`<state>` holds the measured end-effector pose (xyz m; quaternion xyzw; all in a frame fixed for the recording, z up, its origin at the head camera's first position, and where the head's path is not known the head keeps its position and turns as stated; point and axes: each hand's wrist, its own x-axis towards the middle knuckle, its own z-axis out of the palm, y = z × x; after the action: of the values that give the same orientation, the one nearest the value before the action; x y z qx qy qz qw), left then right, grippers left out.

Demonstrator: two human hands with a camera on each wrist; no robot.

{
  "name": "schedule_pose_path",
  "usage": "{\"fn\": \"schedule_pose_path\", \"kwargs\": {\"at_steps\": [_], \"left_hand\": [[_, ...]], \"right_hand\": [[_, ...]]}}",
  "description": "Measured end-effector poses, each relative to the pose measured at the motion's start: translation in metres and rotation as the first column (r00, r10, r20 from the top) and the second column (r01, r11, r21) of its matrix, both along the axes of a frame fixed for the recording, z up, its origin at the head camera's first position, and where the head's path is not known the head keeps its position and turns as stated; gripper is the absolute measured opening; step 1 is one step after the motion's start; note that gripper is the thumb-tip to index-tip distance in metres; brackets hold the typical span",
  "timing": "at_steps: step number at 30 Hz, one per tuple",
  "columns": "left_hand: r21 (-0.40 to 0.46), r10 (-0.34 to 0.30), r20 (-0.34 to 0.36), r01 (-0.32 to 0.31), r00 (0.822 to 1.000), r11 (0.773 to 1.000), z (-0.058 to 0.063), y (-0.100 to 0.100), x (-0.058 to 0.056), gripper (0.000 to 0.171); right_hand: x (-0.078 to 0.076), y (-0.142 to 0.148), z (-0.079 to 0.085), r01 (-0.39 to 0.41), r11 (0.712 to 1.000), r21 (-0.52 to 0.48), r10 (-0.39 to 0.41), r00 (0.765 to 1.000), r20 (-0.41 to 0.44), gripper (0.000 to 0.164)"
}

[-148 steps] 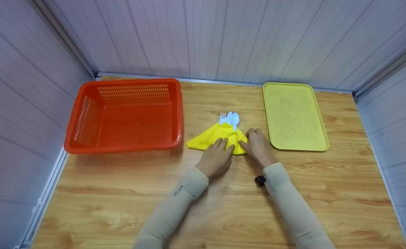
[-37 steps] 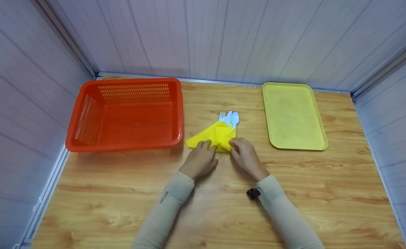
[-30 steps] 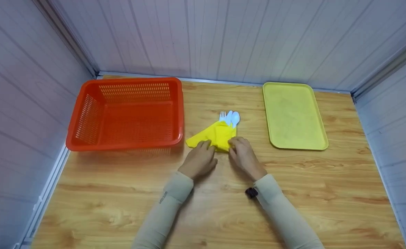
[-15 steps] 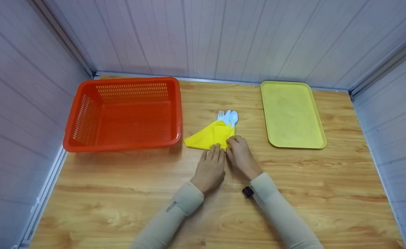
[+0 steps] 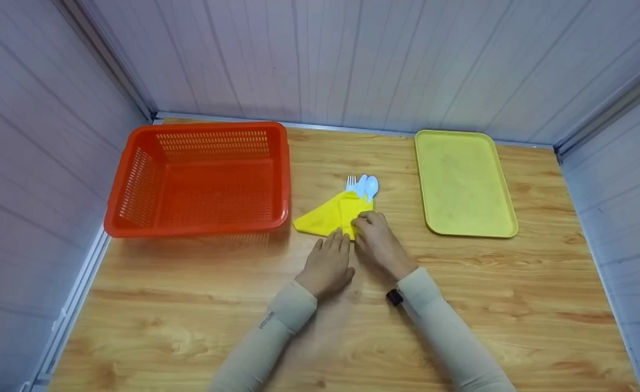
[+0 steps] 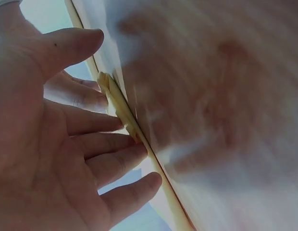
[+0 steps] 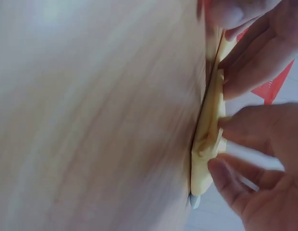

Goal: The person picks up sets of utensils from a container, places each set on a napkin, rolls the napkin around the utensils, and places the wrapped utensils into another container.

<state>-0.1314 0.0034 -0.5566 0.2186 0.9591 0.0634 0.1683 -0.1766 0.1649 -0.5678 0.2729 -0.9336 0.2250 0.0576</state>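
A yellow napkin lies folded on the wooden table, its left corner drawn out to a point. From its top fold stick out the heads of a white fork, a knife and a spoon; their lower parts are hidden in the cloth. My left hand has its fingers extended, tips at the napkin's near edge. In the left wrist view those fingers reach that edge. My right hand curls at the napkin's right side, thumb and fingers pinching the cloth.
A red plastic basket with slotted walls stands left of the napkin. On the right lies a pale yellow rectangular tray. Panelled walls enclose the table at the back and both sides.
The napkin's right corner, spread out at first, is now folded inward. My right hand has moved left with it. The left hand shifted left, then back toward the middle, its fingers now straighter.
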Motion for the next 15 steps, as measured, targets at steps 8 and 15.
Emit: {"fn": "schedule_pose_path", "kwargs": {"at_steps": [8,15], "left_hand": [[0.091,0.003,-0.001,-0.003,1.000,0.996,0.001,-0.005,-0.009,0.062],[0.097,0.054,-0.059,-0.048,0.997,0.994,0.002,-0.011,-0.017,0.055]], "right_hand": [[-0.009,0.004,-0.002,-0.124,0.990,0.066,0.122,0.992,0.027,0.032],[-0.013,0.002,-0.001,-0.126,0.984,0.127,0.115,0.989,0.088,0.032]]}}
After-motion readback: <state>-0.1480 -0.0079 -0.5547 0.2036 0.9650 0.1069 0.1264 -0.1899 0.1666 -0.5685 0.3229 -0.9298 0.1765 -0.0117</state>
